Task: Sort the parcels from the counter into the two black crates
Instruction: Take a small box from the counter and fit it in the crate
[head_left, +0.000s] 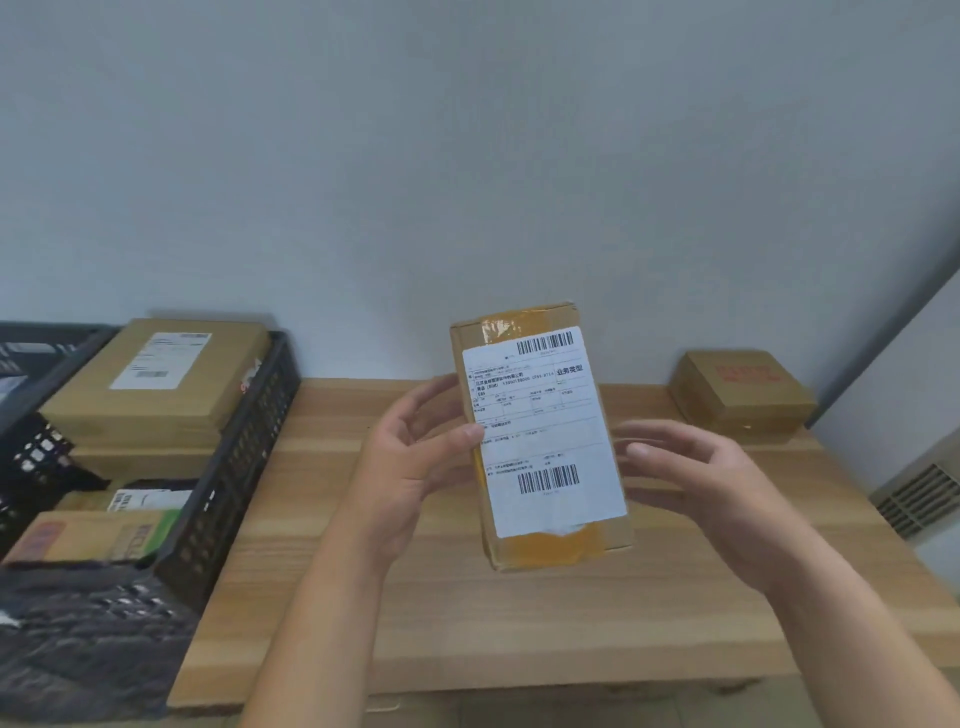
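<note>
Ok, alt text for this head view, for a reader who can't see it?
A person holds a labelled cardboard parcel upright above a wooden counter, left hand gripping its left edge, right hand open beside its right edge. A black crate of parcels stands at the left; a small brown box sits far right.

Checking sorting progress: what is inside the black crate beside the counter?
The black crate holds a stack of flat cardboard boxes, the top one bearing a white label, and smaller printed packages nearer the camera. Anything beneath them is covered.
</note>
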